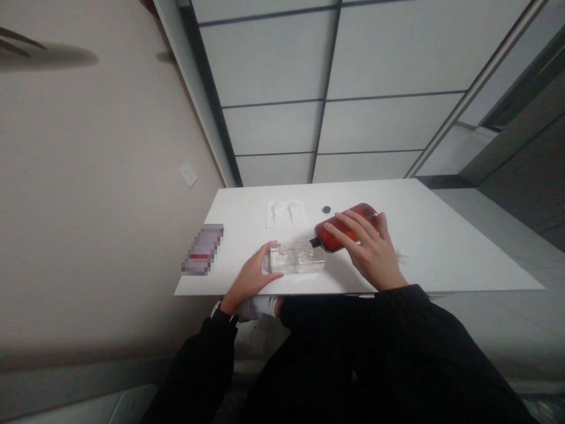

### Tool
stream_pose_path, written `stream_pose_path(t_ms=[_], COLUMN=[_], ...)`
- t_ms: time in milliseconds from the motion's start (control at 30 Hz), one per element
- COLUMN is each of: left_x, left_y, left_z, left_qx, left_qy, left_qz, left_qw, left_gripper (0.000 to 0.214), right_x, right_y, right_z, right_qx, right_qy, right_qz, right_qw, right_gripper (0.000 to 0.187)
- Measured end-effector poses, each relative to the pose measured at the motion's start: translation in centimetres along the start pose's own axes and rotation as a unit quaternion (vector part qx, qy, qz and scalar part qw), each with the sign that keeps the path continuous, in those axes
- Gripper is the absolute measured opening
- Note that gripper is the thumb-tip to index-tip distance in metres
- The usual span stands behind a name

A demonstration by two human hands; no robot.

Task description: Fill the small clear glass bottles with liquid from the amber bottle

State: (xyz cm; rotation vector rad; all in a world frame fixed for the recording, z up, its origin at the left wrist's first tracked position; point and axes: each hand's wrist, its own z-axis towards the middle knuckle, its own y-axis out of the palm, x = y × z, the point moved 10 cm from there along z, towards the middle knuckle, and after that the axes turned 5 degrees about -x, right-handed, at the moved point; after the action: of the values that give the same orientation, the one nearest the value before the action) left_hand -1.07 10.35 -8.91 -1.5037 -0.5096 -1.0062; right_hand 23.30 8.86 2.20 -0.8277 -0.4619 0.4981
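My right hand (371, 250) is wrapped round an amber bottle (329, 234), tipped so that its black neck points down and left. The neck's end is over the right one of two clear square containers (304, 266), which stand side by side near the table's front edge. I cannot make out whether liquid is flowing. With thumb and fingers on either side, my left hand (256, 272) grips the left container (283, 263). Behind them, a small dark round cap (326, 209) lies on the table. Two clear pump tops (285, 213) rest on a white sheet farther back.
The white table (459, 253) meets a beige wall (110, 176) on the left. A blurred-out flat object (203, 250) lies at the table's left edge. A crumpled pale wrapper (402, 257) sits right of my right hand. White panelled doors (278, 65) stand behind.
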Motion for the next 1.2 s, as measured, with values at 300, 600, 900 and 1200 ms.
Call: stream_pose_path(t_ms=[300, 600, 900, 1200], left_x=[0.24, 0.07, 0.23, 0.25], left_y=[-0.05, 0.00, -0.08, -0.03], left_z=[0.04, 0.05, -0.02, -0.02], left_qx=[0.002, 0.003, 0.004, 0.004], left_qy=[-0.004, -0.004, 0.002, 0.000], left_qz=[-0.003, -0.003, -0.006, -0.001], left_qw=[1.000, 1.000, 1.000, 1.000], left_gripper=[0.078, 0.078, 0.076, 0.078], right_x=[-0.09, -0.10, 0.18, 0.48], right_y=[-0.17, -0.06, -0.15, 0.09], right_z=[0.21, 0.28, 0.23, 0.06], right_qx=[-0.001, -0.009, -0.004, -0.013], right_qy=[0.002, -0.001, 0.009, 0.018], right_qz=[0.008, 0.004, 0.020, 0.034], right_qw=[1.000, 1.000, 1.000, 0.999], right_gripper=[0.087, 0.082, 0.091, 0.093])
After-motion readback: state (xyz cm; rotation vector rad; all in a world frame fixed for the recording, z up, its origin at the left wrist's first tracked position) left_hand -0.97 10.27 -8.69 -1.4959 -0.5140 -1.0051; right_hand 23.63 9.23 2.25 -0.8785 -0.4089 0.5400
